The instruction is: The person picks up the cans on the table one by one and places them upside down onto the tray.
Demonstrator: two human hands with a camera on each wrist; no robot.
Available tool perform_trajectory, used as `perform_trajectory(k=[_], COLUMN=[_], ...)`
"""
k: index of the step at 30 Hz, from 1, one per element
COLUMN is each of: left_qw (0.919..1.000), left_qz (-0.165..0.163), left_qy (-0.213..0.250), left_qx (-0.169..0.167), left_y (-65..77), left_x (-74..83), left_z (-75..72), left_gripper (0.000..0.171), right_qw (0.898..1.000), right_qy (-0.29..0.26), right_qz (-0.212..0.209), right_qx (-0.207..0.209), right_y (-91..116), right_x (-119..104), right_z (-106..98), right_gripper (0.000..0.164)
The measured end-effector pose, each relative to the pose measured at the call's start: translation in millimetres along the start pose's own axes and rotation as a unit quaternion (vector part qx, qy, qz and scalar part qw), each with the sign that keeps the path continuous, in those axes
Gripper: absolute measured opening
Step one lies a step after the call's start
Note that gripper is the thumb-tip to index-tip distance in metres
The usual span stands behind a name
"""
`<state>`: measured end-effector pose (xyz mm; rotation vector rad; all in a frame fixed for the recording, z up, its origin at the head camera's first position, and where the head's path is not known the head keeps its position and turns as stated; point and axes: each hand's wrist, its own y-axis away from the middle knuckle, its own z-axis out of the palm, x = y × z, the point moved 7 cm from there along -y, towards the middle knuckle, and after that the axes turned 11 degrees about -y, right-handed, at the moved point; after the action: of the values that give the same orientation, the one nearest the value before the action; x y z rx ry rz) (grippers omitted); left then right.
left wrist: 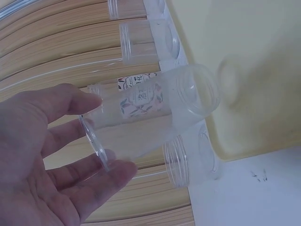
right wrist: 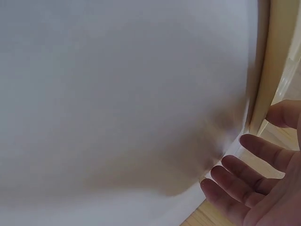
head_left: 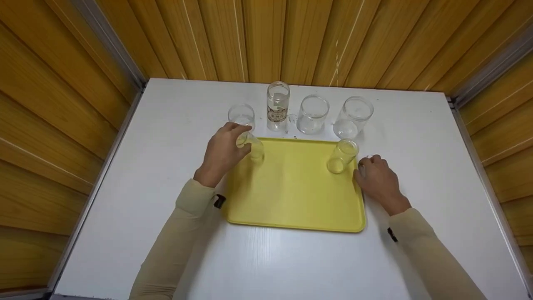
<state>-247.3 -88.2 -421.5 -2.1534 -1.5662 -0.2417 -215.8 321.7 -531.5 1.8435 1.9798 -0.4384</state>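
Note:
My left hand (head_left: 220, 153) grips a clear plastic jar (left wrist: 146, 125) by its rim, thumb on one side and fingers on the other. The jar leans, its base close over the far left corner of the yellow tray (head_left: 291, 191). Beside the tray's right edge is my right hand (head_left: 379, 178). Its thumb (right wrist: 284, 113) is right at the tray's rim, while the other fingers are loosely bent and hold nothing. A second clear jar (head_left: 343, 156) stands upright on the tray near the far right corner.
Behind the tray, a row of clear jars stands on the white table (head_left: 266, 262): a short one (head_left: 241, 113), a tall one with a printed label (head_left: 277, 106), and two wide ones (head_left: 313, 118) to the right. Wood-patterned walls (head_left: 308, 41) enclose the table's back and sides.

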Motion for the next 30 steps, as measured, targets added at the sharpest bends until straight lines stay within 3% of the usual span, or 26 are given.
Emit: perform_trajectory(k=[16,30], left_qw=[0.9986,0.9948], left_qz=[-0.012,0.002], left_qy=[-0.032,-0.049], left_qx=[-0.041,-0.089], left_y=[-7.0,-13.9], left_x=[-3.2,3.8], left_z=[1.7,4.3], left_gripper=[0.041,0.042], right_qw=[0.998,0.998], right_qy=[0.033,0.039], right_qz=[0.004,-0.021], right_qx=[-0.046,-0.038], right_y=[-2,0], right_x=[-3,-3], right_z=[4,4], right_gripper=[0.046,0.045])
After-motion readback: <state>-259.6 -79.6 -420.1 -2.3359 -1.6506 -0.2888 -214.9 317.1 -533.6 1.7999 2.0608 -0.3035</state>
